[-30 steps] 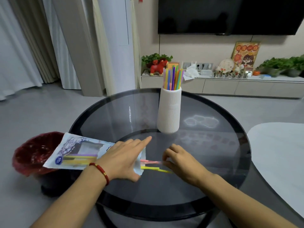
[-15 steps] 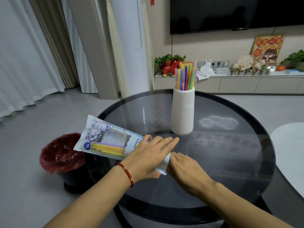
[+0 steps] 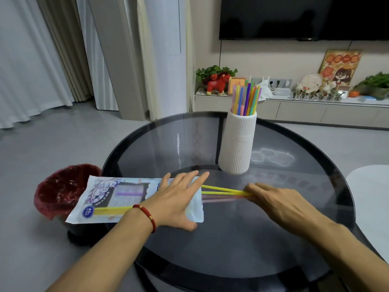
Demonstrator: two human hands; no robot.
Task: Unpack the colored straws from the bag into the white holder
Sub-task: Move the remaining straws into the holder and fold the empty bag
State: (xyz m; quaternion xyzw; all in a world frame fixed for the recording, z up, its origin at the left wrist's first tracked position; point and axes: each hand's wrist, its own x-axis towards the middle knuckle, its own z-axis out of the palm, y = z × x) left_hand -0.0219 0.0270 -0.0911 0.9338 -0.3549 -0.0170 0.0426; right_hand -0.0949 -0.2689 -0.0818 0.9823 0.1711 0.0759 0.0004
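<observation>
The straw bag (image 3: 117,197), white with a printed front and a clear window, lies flat on the round glass table (image 3: 294,239), hanging over its left edge. My left hand (image 3: 176,199) presses flat on the bag's open right end, fingers spread. My right hand (image 3: 280,204) pinches the ends of a few straws (image 3: 223,191), yellow and pink, stretched out of the bag's mouth. More yellow and purple straws show inside the bag. The white ribbed holder (image 3: 237,144) stands upright behind my hands, with several colored straws sticking out of it.
A bin with a red liner (image 3: 61,186) stands on the floor left of the table, under the bag's overhanging end. A white surface (image 3: 370,203) lies to the right. A low TV cabinet with ornaments runs along the back wall.
My right hand has moved right from the bag's mouth, drawing a few straws out. The left hand stays pressed on the bag, which now lies flatter. The camera has shifted.
</observation>
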